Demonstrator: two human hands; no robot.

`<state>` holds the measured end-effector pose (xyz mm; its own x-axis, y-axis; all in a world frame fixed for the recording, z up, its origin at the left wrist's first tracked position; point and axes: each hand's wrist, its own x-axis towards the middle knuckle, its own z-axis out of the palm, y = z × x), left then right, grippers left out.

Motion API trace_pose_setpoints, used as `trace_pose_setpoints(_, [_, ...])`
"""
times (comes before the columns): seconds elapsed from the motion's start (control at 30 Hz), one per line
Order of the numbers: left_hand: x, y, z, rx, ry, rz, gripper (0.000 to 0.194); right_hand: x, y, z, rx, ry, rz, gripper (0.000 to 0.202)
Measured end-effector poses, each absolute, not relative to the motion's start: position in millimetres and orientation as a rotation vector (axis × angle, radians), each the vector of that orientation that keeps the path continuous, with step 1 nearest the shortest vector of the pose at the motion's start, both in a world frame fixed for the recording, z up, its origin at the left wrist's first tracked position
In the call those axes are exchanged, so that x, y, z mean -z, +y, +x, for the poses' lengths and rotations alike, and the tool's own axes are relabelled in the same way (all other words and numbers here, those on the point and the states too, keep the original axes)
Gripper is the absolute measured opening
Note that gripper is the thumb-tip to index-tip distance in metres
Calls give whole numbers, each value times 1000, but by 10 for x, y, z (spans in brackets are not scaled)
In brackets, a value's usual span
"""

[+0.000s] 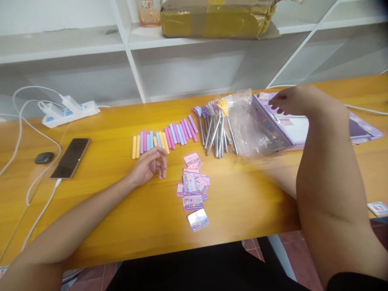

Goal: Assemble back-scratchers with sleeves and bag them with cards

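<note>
My left hand (pixel 151 165) lies on the table with its fingers loosely curled and nothing in them. Its fingertips reach the near edge of a row of pink, blue, purple and yellow sticks (pixel 184 131). Over an opened purple box (pixel 271 123) hangs my right hand (pixel 289 101), its fingers bent down and apart; I see no object in them. Between the hands lies a pile of metal-handled back scratchers (pixel 218 129) with small coloured hand-shaped heads. A clear plastic bag (pixel 247 131) touches the box's left side. Small printed cards (pixel 194 184) are heaped nearer to me.
A phone (pixel 71 158) on a white cable, a black earbud case (pixel 44 157) and a power strip (pixel 71 114) are on the left. Behind the table, a taped carton (pixel 218 18) rests on the white shelf (pixel 75 42). Another small card (pixel 378 208) lies far right.
</note>
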<state>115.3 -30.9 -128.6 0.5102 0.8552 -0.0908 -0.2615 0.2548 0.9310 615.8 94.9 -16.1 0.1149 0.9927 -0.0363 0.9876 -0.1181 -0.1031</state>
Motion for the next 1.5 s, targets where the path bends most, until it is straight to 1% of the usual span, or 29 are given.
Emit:
trace_pose_setpoints(0.1, [1282,-339,1155,-848,721,1072,33,-49,754,5771,-230,-1957,-2238,22])
trace_pose_setpoints(0.17, [1256,-343,1117,-929,789,1172,27,-126,659,5545,-306,-2005,-2175,24])
trace_pose_setpoints(0.23, [1204,-308,1030,-1126,922,1353,20,-125,623,5402,-519,-2126,-2124,26])
trace_pose_setpoints(0.3, [1133,-220,899,-1342,1124,1561,17,-57,641,5330,-825,-2294,-2034,32])
trace_pose_setpoints(0.37, [1061,-95,750,-1407,1409,1774,8,41,689,5292,-1029,-2466,-1926,41])
trace_pose_setpoints(0.4, [1030,-29,678,-1342,1590,1882,4,89,717,5275,-1053,-2536,-1893,47])
trace_pose_setpoints(0.43, [1005,33,613,-1206,1786,1973,12,134,746,5260,-1025,-2580,-1890,54])
trace_pose_setpoints(0.5, [972,129,510,-815,2133,2053,26,207,803,5235,-882,-2614,-1912,64])
trace_pose_setpoints(0.57, [953,179,447,-456,2302,2026,33,260,852,5231,-769,-2603,-1896,68])
trace_pose_setpoints(0.63, [940,193,415,-267,2304,1986,37,293,884,5245,-733,-2595,-1837,69])
trace_pose_setpoints(0.7, [927,193,400,-194,2251,1964,40,307,894,5260,-717,-2597,-1796,68])
trace_pose_setpoints(0.8, [918,200,384,-175,2203,1967,43,302,883,5260,-687,-2595,-1785,62])
trace_pose_setpoints(1.03, [952,227,360,-193,2154,2004,44,273,873,5214,-604,-2535,-1798,44])
trace_pose_setpoints(1.13, [953,224,361,-221,2110,1987,41,289,882,5194,-530,-2490,-1787,41])
trace_pose_setpoints(1.27, [940,223,350,-276,2078,1978,32,261,861,5178,-512,-2493,-1810,47])
trace_pose_setpoints(1.37, [936,236,324,-323,2096,1962,31,128,767,5189,-553,-2402,-1846,47])
trace_pose_setpoints(1.5, [928,264,286,-316,2115,1945,26,-133,556,5244,-673,-2205,-1842,39])
